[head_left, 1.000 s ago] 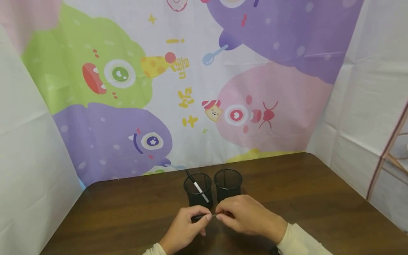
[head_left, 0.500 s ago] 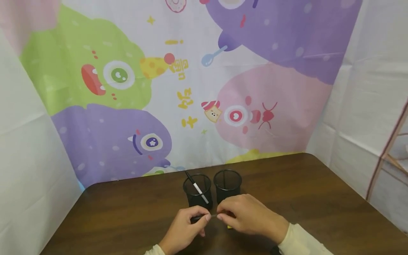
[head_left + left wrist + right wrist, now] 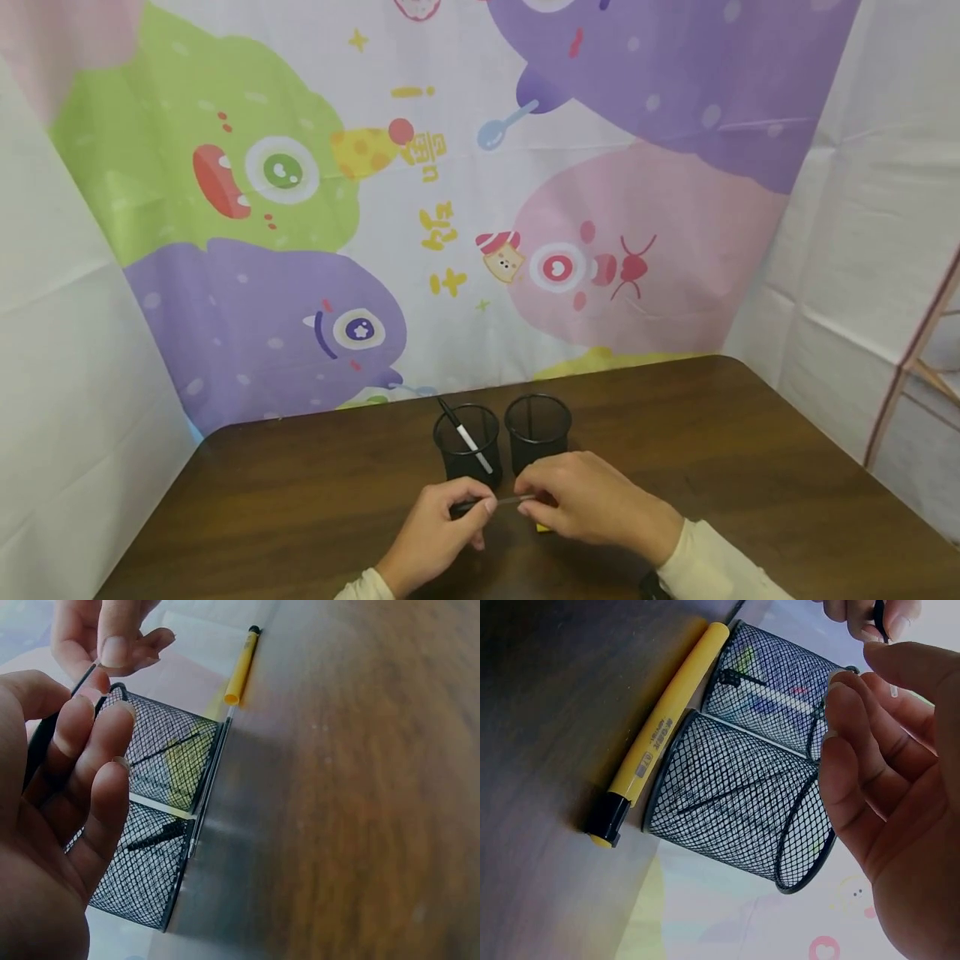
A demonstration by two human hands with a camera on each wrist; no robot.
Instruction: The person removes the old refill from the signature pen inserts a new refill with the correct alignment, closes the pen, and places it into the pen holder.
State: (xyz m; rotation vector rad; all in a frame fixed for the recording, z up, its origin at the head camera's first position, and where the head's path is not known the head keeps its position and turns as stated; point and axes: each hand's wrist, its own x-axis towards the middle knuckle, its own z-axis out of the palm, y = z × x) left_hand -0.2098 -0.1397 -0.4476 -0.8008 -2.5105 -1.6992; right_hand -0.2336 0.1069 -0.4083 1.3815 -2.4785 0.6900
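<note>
My left hand (image 3: 442, 517) grips a black pen part (image 3: 39, 746) between thumb and fingers. Out of it runs a thin pen refill (image 3: 514, 500), whose other end my right hand (image 3: 596, 508) pinches. A short clear end (image 3: 893, 690) of the refill shows beyond the right fingertips in the right wrist view. Below the hands a yellow pen barrel (image 3: 671, 712) with a black end lies on the table, beside the mesh cups. Most of it is hidden by my right hand in the head view.
Two black mesh pen cups stand side by side, the left cup (image 3: 450, 467) holding a black-and-white pen (image 3: 472, 446) and the right cup (image 3: 536, 454). A thin rod (image 3: 214, 776) lies along their bases. A dark object (image 3: 652, 585) sits near the right sleeve.
My right hand has drawn slightly away to the right, so more of the refill shows between the hands. A bit of yellow barrel has come into sight under the right hand.
</note>
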